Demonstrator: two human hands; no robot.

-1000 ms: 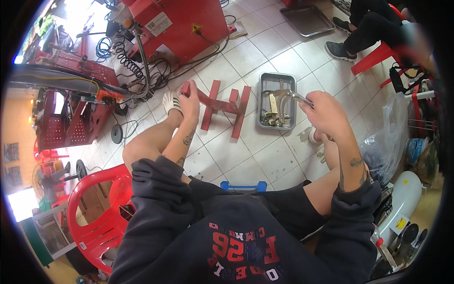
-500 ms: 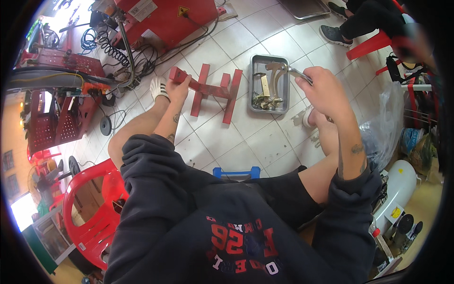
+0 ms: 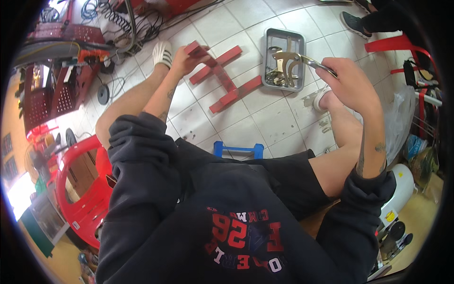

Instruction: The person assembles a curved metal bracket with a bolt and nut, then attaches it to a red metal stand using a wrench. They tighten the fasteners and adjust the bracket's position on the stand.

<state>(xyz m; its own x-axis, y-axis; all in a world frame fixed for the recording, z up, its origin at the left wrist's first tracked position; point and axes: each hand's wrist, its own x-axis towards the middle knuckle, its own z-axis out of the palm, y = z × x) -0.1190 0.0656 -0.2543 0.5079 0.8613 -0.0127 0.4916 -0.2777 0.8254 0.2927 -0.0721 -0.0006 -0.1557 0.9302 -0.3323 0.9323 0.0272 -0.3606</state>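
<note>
Reference orientation: the seated person faces 12 o'clock, and all clock positions are read from the middle of the view.

Stand [image 3: 218,71]: red, with one long bar and two cross-bars, located near 12 o'clock above the tiled floor [image 3: 250,120]. I cannot tell which of its members touch the tiles. The left hand [image 3: 181,61], at 11 o'clock, has its fingers wrapped around the stand near the bar's outer end.

Pliers [image 3: 312,63]: silver-handled, clenched in the fingers of the right hand [image 3: 351,81] at 2 o'clock. The curved front end points toward 9 o'clock, over the tray [image 3: 297,43]. I cannot tell whether it touches the contents.

Tray: grey, rectangular, on the floor at 1 o'clock, just beside one cross-bar's end. Loose metal parts [image 3: 276,78] lie mainly in its near half.

Surroundings: a blue frame [image 3: 258,151] stands near the centre, just ahead of the person's shorts [image 3: 279,177]. A red chair [image 3: 73,213] is at 8 o'clock, dark cables [image 3: 146,21] at 11, a red stool [image 3: 388,43] at 2, and a clear plastic bag [image 3: 402,109] near 3.
</note>
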